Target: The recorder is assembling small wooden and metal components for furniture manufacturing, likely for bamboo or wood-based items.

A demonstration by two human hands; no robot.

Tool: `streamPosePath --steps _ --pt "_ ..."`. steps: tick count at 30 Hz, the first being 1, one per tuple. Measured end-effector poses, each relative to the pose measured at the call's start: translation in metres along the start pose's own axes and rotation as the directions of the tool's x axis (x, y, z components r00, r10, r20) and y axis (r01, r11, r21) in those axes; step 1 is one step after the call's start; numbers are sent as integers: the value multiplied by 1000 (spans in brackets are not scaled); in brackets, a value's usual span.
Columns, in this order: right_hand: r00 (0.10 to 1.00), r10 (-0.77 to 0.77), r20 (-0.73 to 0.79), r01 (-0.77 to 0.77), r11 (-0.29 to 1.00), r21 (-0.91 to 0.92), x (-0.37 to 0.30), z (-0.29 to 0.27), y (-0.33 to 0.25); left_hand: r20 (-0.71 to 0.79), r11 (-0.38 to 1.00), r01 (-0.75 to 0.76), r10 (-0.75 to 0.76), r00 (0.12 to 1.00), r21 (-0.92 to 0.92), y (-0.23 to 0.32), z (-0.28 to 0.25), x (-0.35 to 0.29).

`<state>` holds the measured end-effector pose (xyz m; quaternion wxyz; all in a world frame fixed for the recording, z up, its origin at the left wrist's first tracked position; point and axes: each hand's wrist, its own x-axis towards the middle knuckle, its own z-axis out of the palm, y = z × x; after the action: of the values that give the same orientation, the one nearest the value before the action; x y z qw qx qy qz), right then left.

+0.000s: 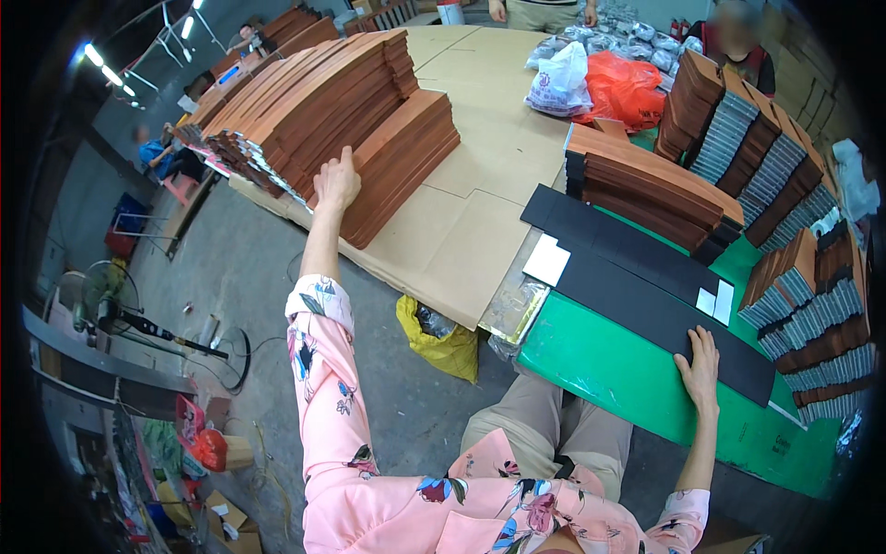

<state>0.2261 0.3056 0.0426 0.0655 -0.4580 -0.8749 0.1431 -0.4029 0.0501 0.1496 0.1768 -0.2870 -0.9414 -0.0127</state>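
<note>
1. Bare cardboard (498, 166) forms an open lane between the left brown stacks (406, 162) and black panels (637, 309).
2. Beyond the panels, a curved board pile (646, 189) stands in the way.
3. A white bag (559, 85) crowds the lane's far right.

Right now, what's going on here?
A person in a pink floral shirt is at a worktable. The left hand is at a stack of brown boards; whether it grips one is unclear. The right hand is spread at the edge of a black panel lying on a green surface.
</note>
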Motion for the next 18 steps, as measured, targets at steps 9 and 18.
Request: streamPosePath --steps 9,18 --pt "986 -77 -148 88 994 68 -9 -7 -30 -15 983 -161 163 987 90 28 -24 -51" --pt "825 -492 -277 564 748 350 -5 26 -146 -80 989 19 -30 996 -145 43 -20 -52"
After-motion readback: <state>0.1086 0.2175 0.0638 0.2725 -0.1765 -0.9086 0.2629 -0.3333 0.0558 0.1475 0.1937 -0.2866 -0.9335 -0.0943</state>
